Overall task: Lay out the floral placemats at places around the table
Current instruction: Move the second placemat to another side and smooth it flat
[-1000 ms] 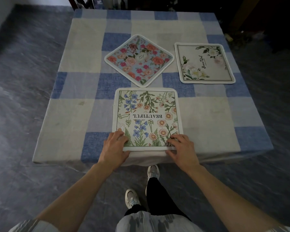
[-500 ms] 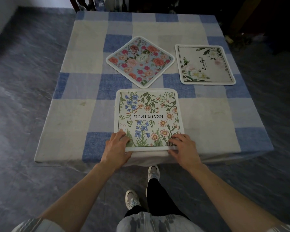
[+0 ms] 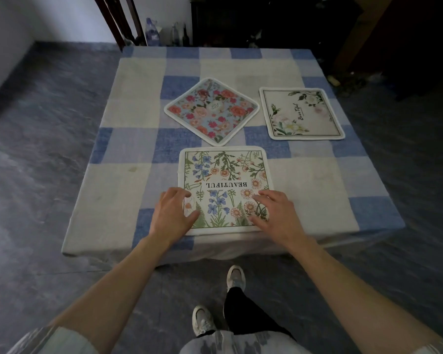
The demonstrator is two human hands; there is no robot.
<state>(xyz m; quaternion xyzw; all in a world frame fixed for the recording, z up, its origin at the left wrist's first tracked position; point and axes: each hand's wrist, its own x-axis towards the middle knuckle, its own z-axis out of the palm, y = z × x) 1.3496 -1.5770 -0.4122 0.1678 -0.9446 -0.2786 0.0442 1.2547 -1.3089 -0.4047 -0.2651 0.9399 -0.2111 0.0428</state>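
Three floral placemats lie on the blue and cream checked tablecloth (image 3: 128,103). The wildflower placemat (image 3: 225,172), printed "BEAUTIFUL" upside down to me, lies flat at the near edge. My left hand (image 3: 173,213) rests fingers spread on its near left part. On its near right part my right hand (image 3: 276,213) lies flat in the same way. A blue placemat with red and pink roses (image 3: 211,111) sits turned like a diamond near the middle. A white placemat with pale blooms (image 3: 302,113) lies at the right side.
A dark chair (image 3: 120,21) stands behind the table's far left corner, with bottles (image 3: 152,34) on the floor near the wall. Dark furniture (image 3: 279,21) fills the back right. My feet (image 3: 235,277) stand on grey stone floor below the near edge.
Both hands have slid forward from the near edge of the wildflower placemat onto its surface, fingers spread. My head has lifted, showing more of the room behind. The placemats lie where they were.
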